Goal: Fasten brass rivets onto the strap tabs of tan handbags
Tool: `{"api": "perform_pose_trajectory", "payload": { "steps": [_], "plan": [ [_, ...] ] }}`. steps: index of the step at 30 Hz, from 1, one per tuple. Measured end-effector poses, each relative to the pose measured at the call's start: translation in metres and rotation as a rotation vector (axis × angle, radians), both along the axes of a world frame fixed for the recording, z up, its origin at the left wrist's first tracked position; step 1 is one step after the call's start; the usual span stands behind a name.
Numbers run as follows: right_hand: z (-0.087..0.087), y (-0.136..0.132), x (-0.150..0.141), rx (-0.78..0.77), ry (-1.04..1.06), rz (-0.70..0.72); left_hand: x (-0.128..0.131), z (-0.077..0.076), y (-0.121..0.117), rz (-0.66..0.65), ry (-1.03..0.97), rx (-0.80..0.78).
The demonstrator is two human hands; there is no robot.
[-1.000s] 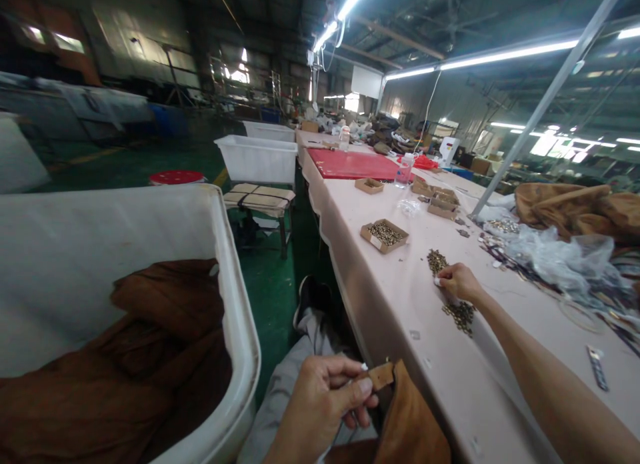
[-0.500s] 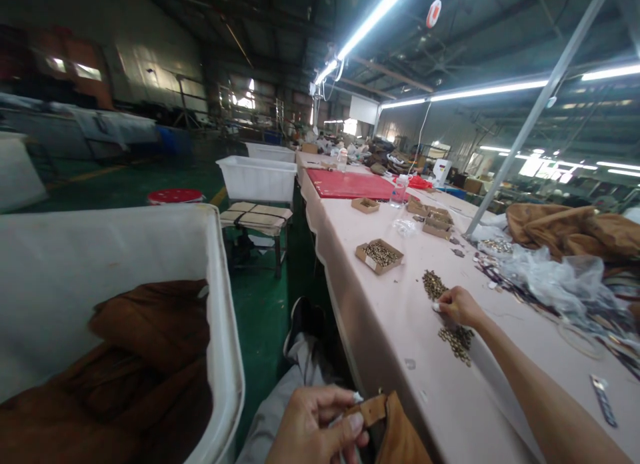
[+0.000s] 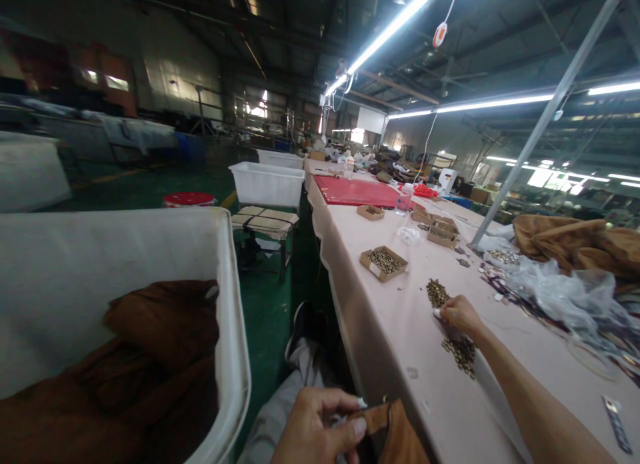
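My left hand (image 3: 317, 427) is closed on the strap end of a tan-brown leather-like piece (image 3: 400, 437), held low beside the table edge. A small metal stud stands up from the strap. Over on the table, my right hand (image 3: 460, 315) rests with its fingers pinched together between two piles of small brass-coloured fasteners: the far pile (image 3: 437, 293) and the near pile (image 3: 461, 355). What the right fingers hold, if anything, is hidden. Something white is wrapped around a fingertip on each hand.
A white bin (image 3: 233, 317) with brown material (image 3: 165, 331) stands at left. On the pink-covered table (image 3: 370, 304) are a cardboard tray of fasteners (image 3: 384, 261), a bottle (image 3: 404, 199), a red board (image 3: 360, 192) and plastic bags (image 3: 560, 284). A metal pole (image 3: 530, 144) rises at right.
The view has shifted slightly, so most things appear a little further right. My right hand stays at the fastener piles and my left keeps its hold on the strap.
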State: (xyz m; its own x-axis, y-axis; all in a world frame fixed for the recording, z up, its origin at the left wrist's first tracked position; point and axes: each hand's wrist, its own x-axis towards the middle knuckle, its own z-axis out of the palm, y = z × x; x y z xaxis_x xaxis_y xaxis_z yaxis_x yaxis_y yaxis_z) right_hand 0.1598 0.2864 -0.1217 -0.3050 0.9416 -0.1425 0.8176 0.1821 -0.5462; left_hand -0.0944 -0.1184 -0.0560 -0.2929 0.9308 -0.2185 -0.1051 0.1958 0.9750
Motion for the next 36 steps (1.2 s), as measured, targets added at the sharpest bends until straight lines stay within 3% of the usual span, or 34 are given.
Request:
{"api": "perform_pose_trajectory", "payload": {
  "steps": [4, 10, 24, 36],
  "plan": [
    [0.005, 0.0, 0.002, -0.075, -0.007, -0.025, 0.001, -0.001, 0.0, 0.033, 0.004, -0.006],
    [0.008, 0.009, 0.012, -0.138, 0.003, -0.085, 0.003, 0.012, 0.006, -0.018, -0.013, -0.021],
    [0.009, -0.013, 0.027, 0.006, 0.049, 0.011, -0.002, 0.015, 0.009, -0.024, -0.042, 0.004],
    [0.013, -0.014, 0.014, 0.038, -0.02, -0.084, 0.005, 0.012, 0.01, -0.01, -0.016, -0.01]
  ]
}}
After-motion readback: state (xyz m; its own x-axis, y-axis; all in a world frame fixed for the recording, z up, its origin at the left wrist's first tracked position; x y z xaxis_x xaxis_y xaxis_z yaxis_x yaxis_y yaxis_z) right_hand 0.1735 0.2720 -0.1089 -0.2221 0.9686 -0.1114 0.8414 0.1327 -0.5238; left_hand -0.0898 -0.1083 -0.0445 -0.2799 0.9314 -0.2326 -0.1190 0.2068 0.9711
